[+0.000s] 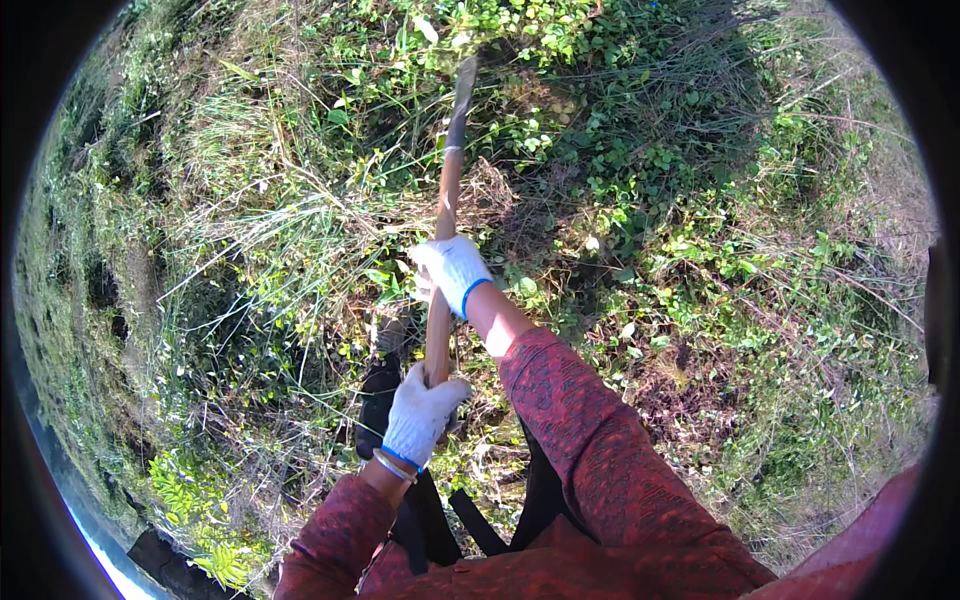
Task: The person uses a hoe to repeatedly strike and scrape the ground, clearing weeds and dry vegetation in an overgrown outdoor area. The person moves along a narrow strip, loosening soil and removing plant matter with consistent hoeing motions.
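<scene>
A long tool with a wooden handle (448, 195) and a dark, narrow metal end (463, 94) points away from me over the weeds. Its far tip lies among leaves, so the kind of tool cannot be told. My right hand (452, 271), in a white knitted glove with a blue cuff, is closed around the middle of the handle. Nearer my body, my left hand (422, 412), in a matching glove, grips the handle's rear part. A pale bangle circles the left wrist.
Green leafy weeds (675, 262) and long grass (262, 232) cover the ground. Dry stems (862, 289) lie at the right. My dark shoe (380, 401) stands left of the handle. A dark object (161, 562) is at the lower left.
</scene>
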Available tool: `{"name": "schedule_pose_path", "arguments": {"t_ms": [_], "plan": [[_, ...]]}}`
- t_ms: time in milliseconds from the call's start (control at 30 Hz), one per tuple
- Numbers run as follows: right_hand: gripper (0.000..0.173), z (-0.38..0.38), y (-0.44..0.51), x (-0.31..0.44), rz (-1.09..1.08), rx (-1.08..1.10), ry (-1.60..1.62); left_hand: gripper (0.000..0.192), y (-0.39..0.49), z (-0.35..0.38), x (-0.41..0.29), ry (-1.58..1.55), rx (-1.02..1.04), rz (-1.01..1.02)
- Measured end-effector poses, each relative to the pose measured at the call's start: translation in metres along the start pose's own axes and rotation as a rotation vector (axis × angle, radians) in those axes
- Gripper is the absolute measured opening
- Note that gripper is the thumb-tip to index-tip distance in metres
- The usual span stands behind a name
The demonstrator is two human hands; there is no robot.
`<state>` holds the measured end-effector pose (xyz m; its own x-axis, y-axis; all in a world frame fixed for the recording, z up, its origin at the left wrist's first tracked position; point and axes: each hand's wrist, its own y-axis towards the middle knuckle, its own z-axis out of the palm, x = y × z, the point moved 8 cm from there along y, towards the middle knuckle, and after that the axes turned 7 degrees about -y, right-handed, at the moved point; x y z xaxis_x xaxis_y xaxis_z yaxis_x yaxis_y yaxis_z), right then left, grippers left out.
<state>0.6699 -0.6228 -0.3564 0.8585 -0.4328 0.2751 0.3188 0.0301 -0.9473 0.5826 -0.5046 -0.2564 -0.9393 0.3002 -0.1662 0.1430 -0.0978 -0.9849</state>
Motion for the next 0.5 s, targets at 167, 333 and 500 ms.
{"name": "schedule_pose_path", "arguments": {"t_ms": [167, 333, 500], "plan": [[0.029, 0.108, -0.056, -0.223, 0.47, 0.578, -0.431, 0.037, -0.114, -0.038, 0.183, -0.461, -0.32, -0.445], [0.028, 0.068, -0.062, -0.247, 0.289, 0.359, -0.017, 0.045, -0.124, -0.016, 0.178, -0.216, -0.162, -0.291], [0.029, -0.031, -0.098, -0.146, 0.117, 0.035, 0.077, 0.052, -0.125, 0.019, 0.126, 0.024, 0.069, -0.257]]}}
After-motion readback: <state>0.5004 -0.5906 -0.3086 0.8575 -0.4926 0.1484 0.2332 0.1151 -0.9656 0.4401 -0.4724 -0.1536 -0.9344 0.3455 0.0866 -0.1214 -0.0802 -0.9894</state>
